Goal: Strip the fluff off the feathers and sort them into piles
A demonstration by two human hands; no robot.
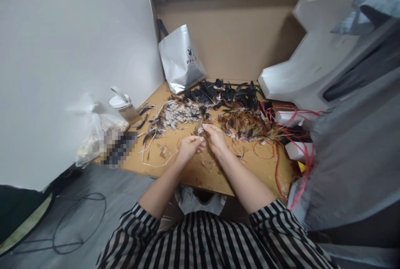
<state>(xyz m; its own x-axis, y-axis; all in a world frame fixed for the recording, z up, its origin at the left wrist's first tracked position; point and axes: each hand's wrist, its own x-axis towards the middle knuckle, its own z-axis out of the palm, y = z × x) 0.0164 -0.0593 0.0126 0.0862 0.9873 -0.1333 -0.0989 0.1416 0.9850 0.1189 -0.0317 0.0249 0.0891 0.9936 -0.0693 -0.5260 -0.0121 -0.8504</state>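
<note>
We are pinching a feather tuft (200,129), left of the brown feather pile (248,125).
Our right hand (215,136) is apparently gripping it; our left hand (190,148) is sitting half-curled, farther left of the pile, contents hidden. A loose pinch could be shedding fluff; red string (277,169), trailing right of the pile, could be snagging and scattering it.

Three feather piles (250,125), one silver bag (181,61), one lidded cup (125,107)

Workshop corner: feather piles (250,125), wooden table (190,173).
</note>
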